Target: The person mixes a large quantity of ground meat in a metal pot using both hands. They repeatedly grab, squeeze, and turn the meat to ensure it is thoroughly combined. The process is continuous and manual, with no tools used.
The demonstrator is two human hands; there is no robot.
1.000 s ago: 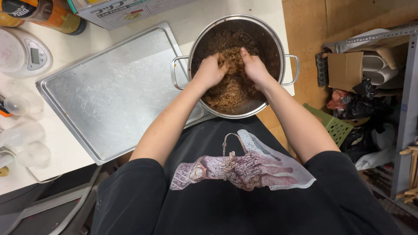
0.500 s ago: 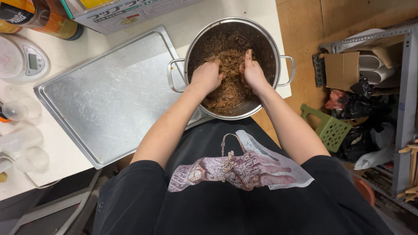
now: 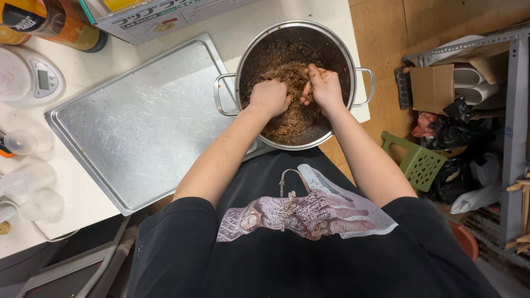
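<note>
A large steel pot point(image 3: 337, 47) with two side handles stands at the table's near edge, holding a brown crumbly mixture point(image 3: 287, 69). Both my hands are inside it. My left hand point(image 3: 269, 97) is curled into a fist, pressed into the mixture at the pot's centre. My right hand point(image 3: 323, 85) sits just right of it, fingers bent and clutching a lump of the mixture. Bits of the mixture stick to both hands.
A big flat metal baking tray point(image 3: 138, 127) lies left of the pot. A white kitchen scale point(image 3: 30, 77), bottles point(image 3: 49, 22), a printed carton point(image 3: 160, 16) and clear cups point(image 3: 27, 187) line the table's left and far sides. A green basket point(image 3: 419, 163) and metal shelving point(image 3: 513, 110) stand on the wooden floor at right.
My hands have drawn closer together in the pot and my left hand has curled into a fist. The view has shifted slightly.
</note>
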